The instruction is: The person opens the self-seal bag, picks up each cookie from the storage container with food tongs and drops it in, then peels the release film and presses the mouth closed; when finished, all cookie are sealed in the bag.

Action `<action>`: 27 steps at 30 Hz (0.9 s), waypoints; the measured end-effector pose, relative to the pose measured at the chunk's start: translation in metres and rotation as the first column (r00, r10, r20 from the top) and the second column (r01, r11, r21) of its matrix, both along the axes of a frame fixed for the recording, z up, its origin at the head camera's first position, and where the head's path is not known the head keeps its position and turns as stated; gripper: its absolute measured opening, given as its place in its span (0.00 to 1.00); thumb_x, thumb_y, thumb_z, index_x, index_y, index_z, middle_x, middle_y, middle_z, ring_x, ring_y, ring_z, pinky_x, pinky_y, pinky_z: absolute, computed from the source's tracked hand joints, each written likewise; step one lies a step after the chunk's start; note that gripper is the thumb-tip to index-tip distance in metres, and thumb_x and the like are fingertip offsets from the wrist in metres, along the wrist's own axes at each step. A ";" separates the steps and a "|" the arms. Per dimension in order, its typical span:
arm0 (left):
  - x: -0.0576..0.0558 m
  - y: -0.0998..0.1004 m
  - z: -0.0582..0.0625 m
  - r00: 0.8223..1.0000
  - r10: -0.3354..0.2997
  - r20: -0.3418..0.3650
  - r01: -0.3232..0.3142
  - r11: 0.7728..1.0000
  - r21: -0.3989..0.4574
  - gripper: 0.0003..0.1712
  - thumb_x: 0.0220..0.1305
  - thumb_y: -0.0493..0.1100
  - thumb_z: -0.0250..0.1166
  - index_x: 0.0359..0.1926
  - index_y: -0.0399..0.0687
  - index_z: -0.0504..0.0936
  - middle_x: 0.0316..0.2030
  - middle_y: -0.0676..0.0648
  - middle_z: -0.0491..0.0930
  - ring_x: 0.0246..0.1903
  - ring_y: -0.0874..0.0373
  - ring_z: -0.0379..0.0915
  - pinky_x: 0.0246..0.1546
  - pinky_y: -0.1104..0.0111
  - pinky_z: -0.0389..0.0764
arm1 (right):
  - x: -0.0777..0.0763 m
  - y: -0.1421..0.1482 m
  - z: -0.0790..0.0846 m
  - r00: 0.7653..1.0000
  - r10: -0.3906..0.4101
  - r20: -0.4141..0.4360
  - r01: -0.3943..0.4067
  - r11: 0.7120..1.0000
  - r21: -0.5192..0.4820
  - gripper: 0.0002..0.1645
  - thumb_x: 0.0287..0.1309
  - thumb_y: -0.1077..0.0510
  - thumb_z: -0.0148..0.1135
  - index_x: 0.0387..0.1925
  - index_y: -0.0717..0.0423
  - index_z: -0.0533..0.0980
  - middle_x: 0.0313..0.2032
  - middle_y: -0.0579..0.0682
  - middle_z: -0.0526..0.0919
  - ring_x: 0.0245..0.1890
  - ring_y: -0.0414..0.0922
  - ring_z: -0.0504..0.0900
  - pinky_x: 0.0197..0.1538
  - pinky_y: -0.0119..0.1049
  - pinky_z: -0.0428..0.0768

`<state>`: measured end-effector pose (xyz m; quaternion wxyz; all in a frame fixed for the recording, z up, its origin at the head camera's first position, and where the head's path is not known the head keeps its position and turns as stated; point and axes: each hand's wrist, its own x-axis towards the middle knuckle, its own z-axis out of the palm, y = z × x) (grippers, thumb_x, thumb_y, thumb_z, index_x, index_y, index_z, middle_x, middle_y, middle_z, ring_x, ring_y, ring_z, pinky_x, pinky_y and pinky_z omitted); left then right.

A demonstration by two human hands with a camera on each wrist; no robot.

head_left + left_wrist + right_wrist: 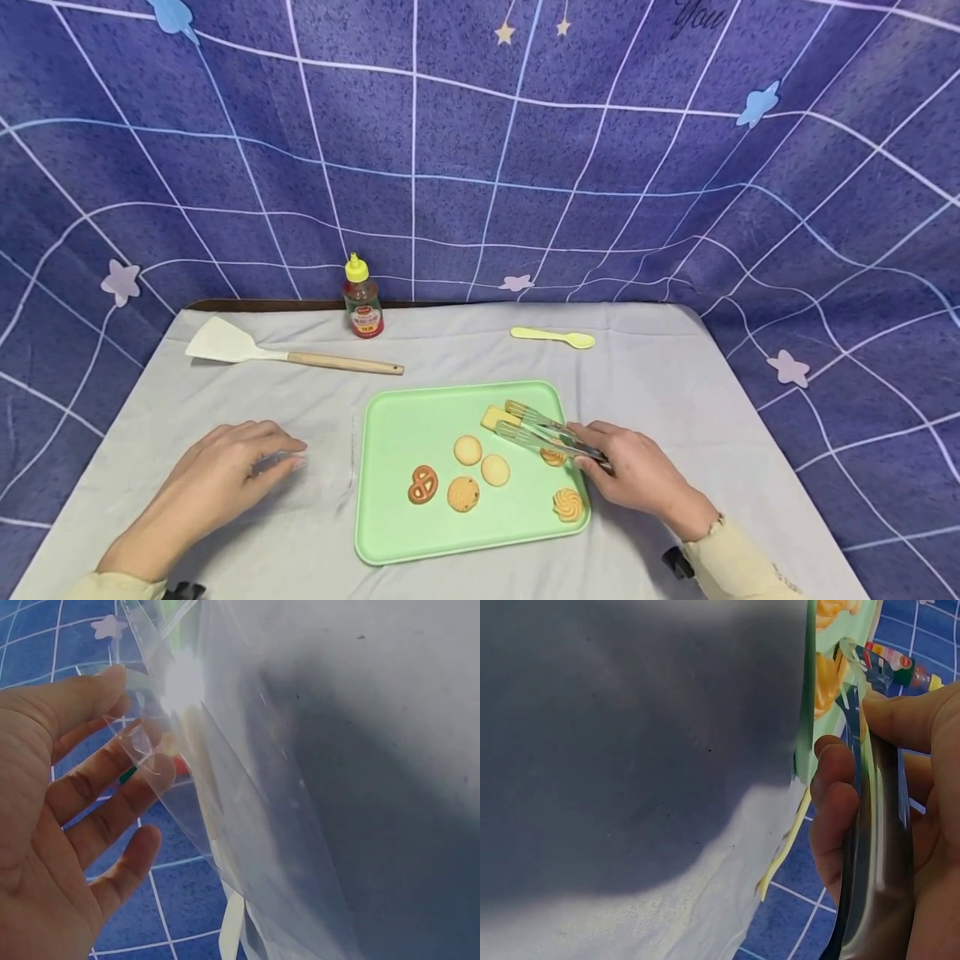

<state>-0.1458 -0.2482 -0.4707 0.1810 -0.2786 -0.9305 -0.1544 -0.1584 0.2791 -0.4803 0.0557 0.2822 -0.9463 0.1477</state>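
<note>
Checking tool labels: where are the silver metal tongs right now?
In the head view, the silver metal tongs are in the person's right hand, over the right side of the green rectangular tray, tips at the yellow rectangular biscuit.

Through my cameras I see a big blue-purple cloth [457, 133] hanging up behind the table [660, 375] like a wall. White and light blue lines cross on it and make big squares. It has pale stars [120, 282], blue stars [758, 104], two little gold stars [505, 33] and the word "You" [697, 15] up high. A light gray sheet [315, 417] with wrinkles covers the table. A dark brown strip [300, 305] shows at the back left. My right wrist view shows a big soft shadow [667, 750] on the sheet.
</note>
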 end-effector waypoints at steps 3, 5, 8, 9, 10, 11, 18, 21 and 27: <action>-0.001 -0.001 0.000 1.000 -0.006 -0.007 0.006 1.000 0.005 0.11 0.47 0.50 0.73 0.35 0.62 0.85 0.32 0.67 0.77 0.33 0.68 0.75 0.35 0.62 0.74 | 0.000 0.000 0.001 1.000 0.007 -0.001 -0.007 1.000 -0.020 0.28 0.56 0.49 0.65 0.58 0.50 0.74 0.45 0.40 0.80 0.40 0.35 0.78 0.41 0.38 0.78; -0.001 -0.002 0.000 1.000 -0.009 -0.008 0.009 1.000 0.009 0.11 0.46 0.50 0.73 0.35 0.62 0.85 0.32 0.67 0.77 0.33 0.68 0.75 0.35 0.62 0.74 | -0.001 0.000 0.002 1.000 0.012 -0.005 -0.013 0.999 -0.036 0.28 0.55 0.49 0.66 0.58 0.50 0.74 0.45 0.40 0.80 0.40 0.34 0.78 0.41 0.38 0.78; -0.001 -0.002 0.000 1.000 -0.009 -0.006 0.009 1.000 0.010 0.11 0.46 0.50 0.73 0.35 0.63 0.85 0.32 0.67 0.77 0.33 0.68 0.75 0.35 0.62 0.73 | -0.001 -0.003 0.003 1.000 0.027 -0.016 -0.028 0.998 -0.051 0.28 0.55 0.50 0.66 0.58 0.51 0.74 0.45 0.40 0.80 0.40 0.34 0.78 0.40 0.38 0.78; -0.001 -0.002 0.000 1.000 -0.008 -0.005 0.008 1.000 0.010 0.11 0.46 0.50 0.73 0.35 0.63 0.85 0.32 0.67 0.77 0.33 0.68 0.75 0.36 0.62 0.73 | -0.001 -0.004 0.004 0.999 0.033 -0.017 -0.034 0.998 -0.054 0.28 0.55 0.50 0.66 0.58 0.51 0.74 0.45 0.40 0.80 0.40 0.34 0.78 0.41 0.38 0.78; 0.000 -0.002 0.000 1.000 -0.007 -0.005 0.007 1.000 0.010 0.11 0.46 0.50 0.73 0.35 0.63 0.85 0.32 0.67 0.77 0.33 0.68 0.75 0.35 0.62 0.73 | 0.000 -0.006 0.005 0.999 0.041 -0.018 -0.042 0.998 -0.057 0.28 0.56 0.50 0.66 0.58 0.51 0.74 0.45 0.41 0.80 0.41 0.35 0.78 0.41 0.39 0.78; 0.000 -0.002 0.000 1.000 -0.007 -0.003 0.007 1.000 0.010 0.11 0.47 0.50 0.73 0.35 0.63 0.85 0.32 0.67 0.76 0.33 0.68 0.75 0.35 0.62 0.73 | 0.000 -0.008 0.006 0.999 0.050 -0.017 -0.050 0.997 -0.058 0.28 0.56 0.50 0.65 0.58 0.52 0.74 0.46 0.41 0.80 0.42 0.35 0.78 0.42 0.39 0.78; 0.003 -0.005 -0.001 1.000 0.001 0.009 -0.001 1.000 0.025 0.11 0.47 0.49 0.73 0.35 0.62 0.85 0.34 0.68 0.76 0.34 0.67 0.75 0.38 0.65 0.71 | -0.003 -0.034 0.017 0.993 0.121 0.007 -0.120 0.991 -0.055 0.27 0.59 0.47 0.62 0.58 0.52 0.73 0.47 0.42 0.79 0.40 0.34 0.76 0.42 0.37 0.77; 0.004 -0.006 -0.001 1.000 0.005 0.013 -0.006 1.000 0.030 0.11 0.47 0.50 0.73 0.35 0.62 0.85 0.35 0.67 0.76 0.35 0.67 0.75 0.40 0.66 0.70 | -0.006 -0.050 0.023 0.986 0.167 0.020 -0.166 0.984 -0.059 0.27 0.60 0.46 0.61 0.59 0.51 0.73 0.45 0.42 0.79 0.34 0.33 0.74 0.39 0.35 0.77; 0.005 -0.006 0.000 1.000 -0.006 0.028 0.005 0.999 0.038 0.11 0.47 0.49 0.74 0.35 0.63 0.84 0.35 0.68 0.76 0.35 0.68 0.75 0.36 0.64 0.73 | -0.011 -0.089 0.030 0.959 0.283 0.032 -0.281 0.958 -0.057 0.27 0.63 0.45 0.57 0.62 0.48 0.70 0.44 0.42 0.78 0.34 0.34 0.75 0.40 0.35 0.77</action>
